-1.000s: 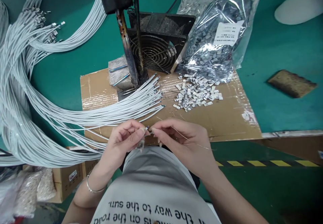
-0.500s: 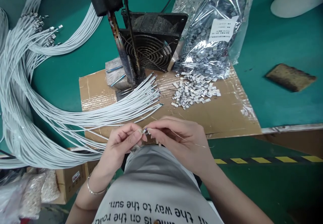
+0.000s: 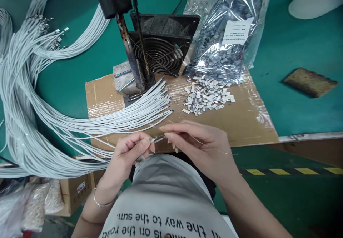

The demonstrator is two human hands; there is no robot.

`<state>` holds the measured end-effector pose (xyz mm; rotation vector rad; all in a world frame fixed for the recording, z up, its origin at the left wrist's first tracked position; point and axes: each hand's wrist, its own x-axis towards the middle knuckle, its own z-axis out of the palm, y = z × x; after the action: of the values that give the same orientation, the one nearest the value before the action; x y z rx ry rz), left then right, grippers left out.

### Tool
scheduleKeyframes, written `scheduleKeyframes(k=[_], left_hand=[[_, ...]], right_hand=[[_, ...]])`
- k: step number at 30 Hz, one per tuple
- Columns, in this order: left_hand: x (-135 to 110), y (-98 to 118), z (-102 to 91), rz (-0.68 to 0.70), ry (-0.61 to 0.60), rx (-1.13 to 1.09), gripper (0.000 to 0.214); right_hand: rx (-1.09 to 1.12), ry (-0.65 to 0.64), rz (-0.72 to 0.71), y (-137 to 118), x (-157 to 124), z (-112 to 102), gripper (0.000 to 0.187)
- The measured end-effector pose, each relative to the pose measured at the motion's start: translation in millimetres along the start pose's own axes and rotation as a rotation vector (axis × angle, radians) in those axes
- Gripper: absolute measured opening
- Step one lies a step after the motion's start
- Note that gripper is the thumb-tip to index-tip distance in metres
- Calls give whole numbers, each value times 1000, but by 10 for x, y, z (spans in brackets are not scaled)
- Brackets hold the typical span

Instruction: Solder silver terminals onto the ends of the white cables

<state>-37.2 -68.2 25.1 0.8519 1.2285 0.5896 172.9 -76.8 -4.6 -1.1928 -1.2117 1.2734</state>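
Pinched between thumb and fingers of my left hand (image 3: 134, 148) is a white cable (image 3: 153, 140), its tip poking out to the right. A second thin cable end (image 3: 160, 139) reaches from the left fingers to my right hand (image 3: 197, 141), whose thumb and index finger close at its dark tip. Across the right hand runs a thin silvery wire (image 3: 199, 142) like solder wire; where it is gripped is hidden. Just beyond both hands lies a bundle of white cables (image 3: 128, 120) with bared tips pointing right.
A soldering iron on a stand (image 3: 130, 48) rises before a black fan (image 3: 160, 48). Small white connector pieces (image 3: 207, 95) are heaped on cardboard (image 3: 241, 123), beside a clear bag (image 3: 227, 34) of dark parts. A scorched sponge (image 3: 311, 82) lies right; more cables (image 3: 16, 98) hang left.
My right hand has moved slightly right, away from the left, and a short length of cable now shows between them. The left hand stays nearly in place.
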Motion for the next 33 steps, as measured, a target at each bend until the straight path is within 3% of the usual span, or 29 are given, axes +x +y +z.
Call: scheduleKeyframes(k=[4,11,15,18,20,23,25,28,31,32,33], left_hand=[[-7,8,11,-1,-13,-8,34],[1,6,19,-10,-27,51,37],[-2,-4,18,1,-54,172,39],[-28,-29,54,56,-87,373,41],[-44,-40,95,202,-135,583,34],[-57,-2,138,495,-203,824,19],[-60,73,121,578,-286,877,16],[-53,202,15,459,-509,875,22],[-17,209,-110,246,-714,692,39],[-1,171,-134,176,-668,578,47],[13,116,-145,105,-548,481,50]], right_hand=[[-40,-106,-28,3,4,28,20],[-313,-144,-426,48,18,-2,25],[-499,-83,-610,79,11,-146,31],[-631,106,-459,119,7,-356,24],[-701,274,-347,159,6,-512,20],[-774,375,-286,231,-4,-682,20],[-789,392,-253,272,-25,-738,15],[-781,445,-232,291,-73,-840,13],[-803,619,-215,255,-133,-1177,13],[-815,696,-207,240,-156,-1362,13],[-832,749,-186,231,-180,-1577,11]])
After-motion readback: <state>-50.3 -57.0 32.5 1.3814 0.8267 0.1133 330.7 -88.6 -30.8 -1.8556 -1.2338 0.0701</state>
